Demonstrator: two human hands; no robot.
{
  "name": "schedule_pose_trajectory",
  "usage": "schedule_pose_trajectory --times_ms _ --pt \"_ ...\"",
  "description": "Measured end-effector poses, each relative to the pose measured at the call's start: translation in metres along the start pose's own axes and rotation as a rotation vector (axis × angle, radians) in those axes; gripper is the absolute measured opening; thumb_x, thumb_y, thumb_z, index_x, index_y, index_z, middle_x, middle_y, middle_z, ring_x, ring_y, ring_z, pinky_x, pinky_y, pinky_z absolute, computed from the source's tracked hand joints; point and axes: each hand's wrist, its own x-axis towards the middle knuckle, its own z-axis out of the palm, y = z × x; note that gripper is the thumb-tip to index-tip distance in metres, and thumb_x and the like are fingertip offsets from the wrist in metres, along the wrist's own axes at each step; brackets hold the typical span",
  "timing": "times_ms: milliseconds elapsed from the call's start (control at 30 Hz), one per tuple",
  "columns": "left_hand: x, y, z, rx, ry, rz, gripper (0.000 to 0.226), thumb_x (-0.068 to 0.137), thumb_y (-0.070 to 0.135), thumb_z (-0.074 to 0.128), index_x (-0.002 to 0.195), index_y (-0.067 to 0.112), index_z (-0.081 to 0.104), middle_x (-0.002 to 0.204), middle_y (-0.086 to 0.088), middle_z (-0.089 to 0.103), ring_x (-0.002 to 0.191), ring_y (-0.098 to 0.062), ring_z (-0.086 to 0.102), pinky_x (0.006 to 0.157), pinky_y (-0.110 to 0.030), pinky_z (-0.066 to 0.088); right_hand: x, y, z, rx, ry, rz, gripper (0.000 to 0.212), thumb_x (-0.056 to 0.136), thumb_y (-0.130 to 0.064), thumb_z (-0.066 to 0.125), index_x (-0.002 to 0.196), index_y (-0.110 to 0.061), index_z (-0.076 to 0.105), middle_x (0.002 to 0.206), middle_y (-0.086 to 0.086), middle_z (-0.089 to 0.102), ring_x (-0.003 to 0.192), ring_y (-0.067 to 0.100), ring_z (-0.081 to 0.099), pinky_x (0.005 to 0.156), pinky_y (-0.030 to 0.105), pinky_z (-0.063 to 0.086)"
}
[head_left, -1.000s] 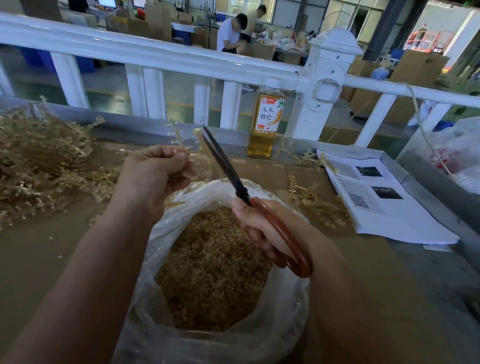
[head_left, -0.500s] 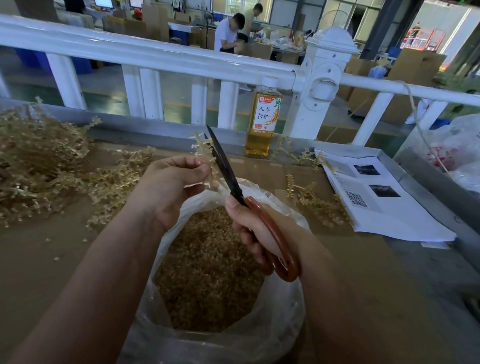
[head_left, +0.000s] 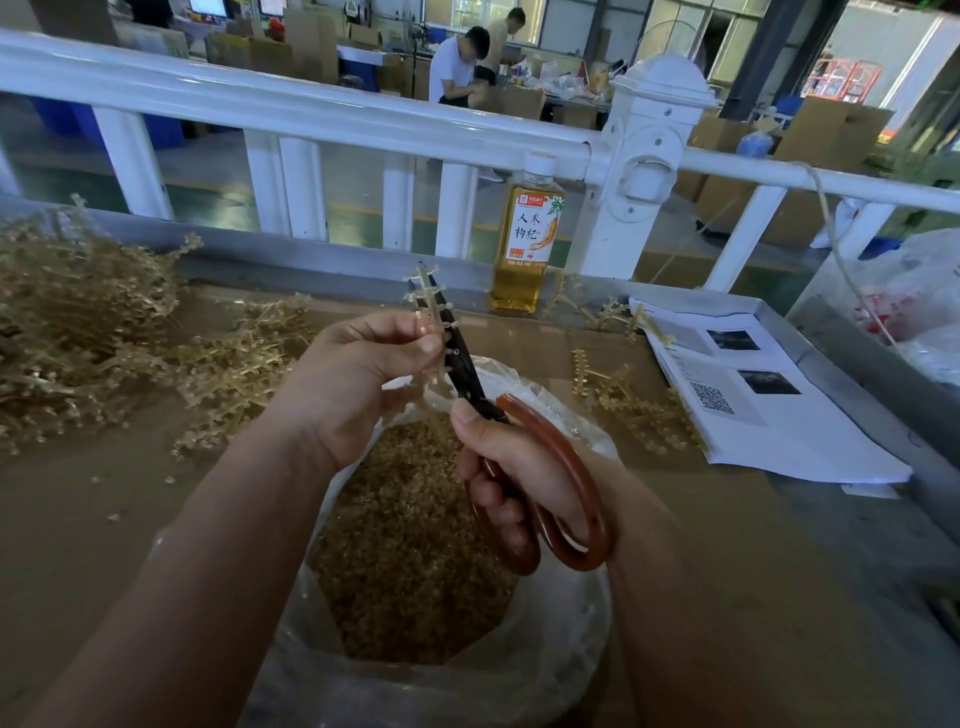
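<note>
Over the near middle of the table (head_left: 78, 519), head view: my left hand (head_left: 358, 384) pinches a plastic sprig (head_left: 427, 291) between thumb and fingertips, clamped on its lower stem. It is pale translucent yellow, a thin upright stem with rows of short stubby side nubs, and its top sticks up past my fingers. My right hand (head_left: 524, 467) is wrapped round the scissors (head_left: 571, 467), fingers curled through the reddish-brown handle loops, thumb up by the pivot. Dark blades point up and away and touch the sprig just right of my left fingertips; cannot tell if the blades are apart. Both hands sit above an open clear plastic bag (head_left: 545, 675) holding tan cut bits (head_left: 405, 545). Far left of the table: heap of same sprigs (head_left: 78, 332). At the far edge stands a bottle (head_left: 530, 234) of amber liquid with a white cap; the label reads 人参枸杞 beside a root drawing. At the right edge lie printed sheets (head_left: 779, 415) with a QR code and two dark photos; small text unreadable. A white railing (head_left: 311, 109) runs behind the far edge.
</note>
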Motion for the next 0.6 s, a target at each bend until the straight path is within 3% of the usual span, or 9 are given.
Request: schedule_pose_trajectory --times_ms 167,367,600 --pt "0.000 0.002 -0.001 -0.031 0.023 0.044 0.007 0.069 0.011 0.059 0.074 0.012 0.063 0.059 0.005 0.066 0.052 -0.006 0.059 0.049 -0.015 0.045 0.005 -0.003 0.002 -0.033 0.093 -0.039 0.052 0.073 -0.067 0.048 0.071 -0.015 0.050 0.048 -0.008 0.045 0.038 0.006 0.038 0.039 0.020 0.034" --pt "-0.001 0.003 0.002 -0.022 0.087 0.035 0.021 0.084 -0.005 0.053 0.070 0.009 0.059 0.050 0.005 0.059 0.041 -0.003 0.053 0.038 -0.011 0.039 0.007 -0.007 -0.004 -0.287 0.174 -0.050 0.046 0.088 -0.056 0.045 0.070 -0.014 0.049 0.053 -0.001 0.046 0.039 0.009 0.041 0.043 0.022 0.037" --pt "0.006 0.002 -0.006 -0.039 0.303 0.020 0.026 0.086 0.000 0.056 0.069 0.019 0.057 0.052 0.012 0.060 0.046 -0.001 0.054 0.038 -0.011 0.033 -0.004 -0.005 -0.022 -0.380 0.089 0.029 0.040 0.091 -0.045 0.052 0.060 -0.019 0.047 0.038 -0.010 0.046 0.032 0.002 0.042 0.045 0.021 0.037"
